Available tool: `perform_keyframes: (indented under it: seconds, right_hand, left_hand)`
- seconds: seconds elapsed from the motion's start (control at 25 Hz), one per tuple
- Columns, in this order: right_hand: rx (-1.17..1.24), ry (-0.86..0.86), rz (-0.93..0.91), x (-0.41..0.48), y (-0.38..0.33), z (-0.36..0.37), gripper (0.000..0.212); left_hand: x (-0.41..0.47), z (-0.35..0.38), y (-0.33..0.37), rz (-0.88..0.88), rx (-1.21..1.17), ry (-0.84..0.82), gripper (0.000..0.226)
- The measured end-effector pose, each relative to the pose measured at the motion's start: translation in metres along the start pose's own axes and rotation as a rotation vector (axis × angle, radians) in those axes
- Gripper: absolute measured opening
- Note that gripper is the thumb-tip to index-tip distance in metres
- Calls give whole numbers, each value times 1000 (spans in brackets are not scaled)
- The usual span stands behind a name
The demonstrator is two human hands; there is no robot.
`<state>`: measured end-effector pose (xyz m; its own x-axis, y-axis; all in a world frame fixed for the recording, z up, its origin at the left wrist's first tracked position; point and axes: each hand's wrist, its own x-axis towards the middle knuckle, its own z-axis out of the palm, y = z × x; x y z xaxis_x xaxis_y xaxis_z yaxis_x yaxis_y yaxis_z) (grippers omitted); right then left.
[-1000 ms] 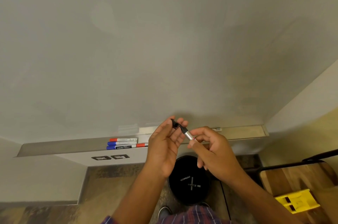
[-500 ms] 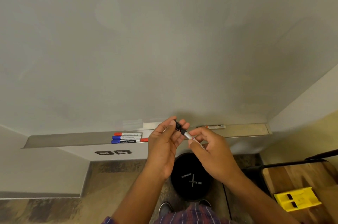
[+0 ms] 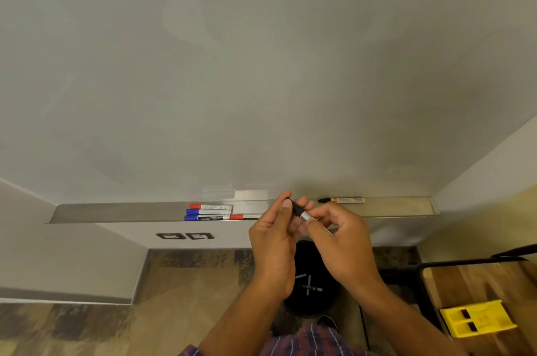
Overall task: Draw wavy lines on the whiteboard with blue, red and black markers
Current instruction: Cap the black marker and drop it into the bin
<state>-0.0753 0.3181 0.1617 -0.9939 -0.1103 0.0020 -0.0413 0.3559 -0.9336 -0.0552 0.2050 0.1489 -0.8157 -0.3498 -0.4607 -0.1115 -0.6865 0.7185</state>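
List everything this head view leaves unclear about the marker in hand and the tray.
- Head view, black marker: barrel hidden under the right hand's fingers; the left hand wraps its black end, so whether the cap is on is unclear.
- Head view, tray markers: print too small to read.
- Head view, round black thing on the floor: partly behind both forearms.
- Head view, whiteboard: top cut off by the frame edge.

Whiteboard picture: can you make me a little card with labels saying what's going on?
Whiteboard: blank, no lines
Left hand: pinches black-capped marker at its black end
Right hand: grips its silvery barrel
Tray: red-capped marker, blue-capped markers, lone marker further right
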Motion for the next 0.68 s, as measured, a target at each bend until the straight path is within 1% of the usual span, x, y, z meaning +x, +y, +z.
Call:
perform_keyframes:
  seconds: [0.24, 0.32, 0.44, 0.6, 0.68]
  right_hand:
    - [31, 0, 77, 1, 4, 5, 21]
    - [48, -16, 90, 2, 4, 4, 20]
    - [86, -74, 136, 8, 1, 4, 13]
    - [205, -157, 277, 12, 4, -2, 8]
    - [236, -183, 299, 10, 6, -6, 8]
  left_hand:
    - [-4, -5, -1, -13, -71, -12, 32]
    - [-4, -6, 3, 3, -38, -33, 31]
    - [0, -9, 9, 55, 40, -39, 31]
    - [10, -17, 12, 132, 28, 49, 32]
    - [16, -24, 15, 168, 23, 91, 31]
